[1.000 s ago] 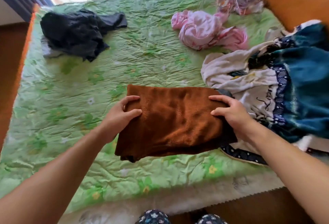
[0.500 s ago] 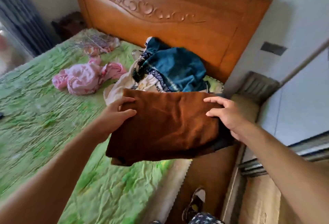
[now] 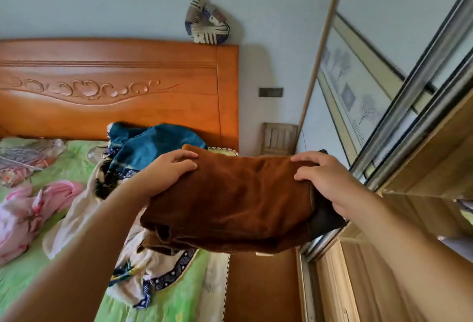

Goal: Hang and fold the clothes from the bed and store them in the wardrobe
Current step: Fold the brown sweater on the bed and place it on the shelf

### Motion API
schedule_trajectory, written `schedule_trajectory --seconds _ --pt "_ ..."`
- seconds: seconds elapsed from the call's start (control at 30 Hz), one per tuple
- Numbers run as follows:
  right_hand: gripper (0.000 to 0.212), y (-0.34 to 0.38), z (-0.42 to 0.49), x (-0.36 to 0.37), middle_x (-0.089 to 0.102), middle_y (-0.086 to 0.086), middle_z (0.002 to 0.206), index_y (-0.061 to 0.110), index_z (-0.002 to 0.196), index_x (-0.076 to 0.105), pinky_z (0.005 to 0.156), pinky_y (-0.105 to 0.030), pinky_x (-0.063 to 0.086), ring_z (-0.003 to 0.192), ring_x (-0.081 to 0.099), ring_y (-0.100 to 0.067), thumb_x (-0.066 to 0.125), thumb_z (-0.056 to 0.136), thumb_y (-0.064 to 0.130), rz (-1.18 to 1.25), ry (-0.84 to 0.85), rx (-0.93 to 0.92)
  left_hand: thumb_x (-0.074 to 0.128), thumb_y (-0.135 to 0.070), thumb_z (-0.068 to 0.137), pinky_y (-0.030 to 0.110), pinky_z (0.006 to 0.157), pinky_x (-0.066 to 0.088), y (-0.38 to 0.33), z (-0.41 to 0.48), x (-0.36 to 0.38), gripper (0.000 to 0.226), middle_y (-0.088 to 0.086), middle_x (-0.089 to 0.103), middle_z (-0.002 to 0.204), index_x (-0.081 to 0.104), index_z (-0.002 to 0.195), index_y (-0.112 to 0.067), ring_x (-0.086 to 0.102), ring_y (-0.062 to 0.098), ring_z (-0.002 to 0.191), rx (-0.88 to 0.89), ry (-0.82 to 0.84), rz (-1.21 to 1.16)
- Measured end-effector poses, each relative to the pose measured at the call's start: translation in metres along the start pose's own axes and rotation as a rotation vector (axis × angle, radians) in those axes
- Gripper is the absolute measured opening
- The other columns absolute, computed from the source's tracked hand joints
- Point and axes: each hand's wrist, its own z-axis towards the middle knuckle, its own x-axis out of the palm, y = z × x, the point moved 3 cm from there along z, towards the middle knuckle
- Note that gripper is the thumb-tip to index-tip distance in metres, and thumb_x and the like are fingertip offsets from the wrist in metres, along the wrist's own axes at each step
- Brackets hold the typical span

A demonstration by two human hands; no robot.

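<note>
A folded brown garment (image 3: 238,198) hangs in the air between my hands, above the bed's right edge. My left hand (image 3: 163,170) grips its left end, thumb on top. My right hand (image 3: 325,180) grips its right end, where a dark layer shows underneath. On the green bedspread (image 3: 184,296) lie a teal and white patterned garment (image 3: 153,147) and a pink garment (image 3: 30,209). The wardrobe (image 3: 419,168) with sliding doors stands at the right, its wooden interior partly visible.
A carved wooden headboard (image 3: 115,91) stands behind the bed, with a patterned cloth item (image 3: 207,20) on its top corner. A small wooden chair (image 3: 279,138) sits between headboard and wardrobe. A patterned pillow (image 3: 25,155) lies at far left. Brown floor (image 3: 261,285) runs beside the bed.
The brown garment has been lifted off the bed in both hands and carried right. The view has swung from the bed toward the headboard and wardrobe.
</note>
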Motion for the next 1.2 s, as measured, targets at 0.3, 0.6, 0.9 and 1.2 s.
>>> schedule_trajectory --seconds 0.3,0.6,0.9,1.2 --pt "0.032 0.021 0.008 -0.079 0.071 0.013 0.100 0.043 0.094 0.076 0.078 -0.025 0.050 0.093 0.066 -0.006 0.073 0.076 0.017 0.052 -0.259 0.020 0.055 -0.029 0.099 0.017 0.081 0.038 -0.110 0.096 0.038 0.020 -0.012 0.061 0.118 0.069 0.109 -0.039 0.057 0.007 0.105 0.226 0.243 0.214" --pt "0.028 0.060 -0.022 -0.120 0.065 0.015 0.109 0.043 0.101 0.073 0.074 -0.023 0.046 0.098 0.061 -0.007 0.072 0.083 0.021 0.052 -0.621 0.058 0.055 -0.024 0.100 0.025 0.095 0.041 -0.233 0.164 0.075 0.020 -0.002 0.064 0.125 0.069 0.113 -0.029 0.058 0.016 0.115 0.556 0.487 0.324" --pt "0.027 0.140 -0.140 -0.149 0.071 0.006 0.109 0.033 0.094 0.078 0.100 -0.040 0.049 0.104 0.064 -0.017 0.071 0.080 0.011 -0.003 -0.928 -0.005 0.057 -0.031 0.098 0.018 0.093 0.042 -0.346 0.123 0.100 0.028 -0.004 0.065 0.131 0.070 0.122 -0.025 0.058 0.016 0.124 0.870 0.751 0.315" --pt "0.028 0.167 -0.295 -0.195 0.075 -0.001 0.090 0.026 0.084 0.079 0.089 -0.036 0.052 0.091 0.068 -0.021 0.068 0.077 0.001 0.006 -1.298 0.010 0.056 -0.035 0.097 0.029 0.091 0.051 -0.437 -0.009 0.171 0.032 0.001 0.072 0.120 0.071 0.120 -0.020 0.068 0.020 0.110 1.028 1.047 0.180"
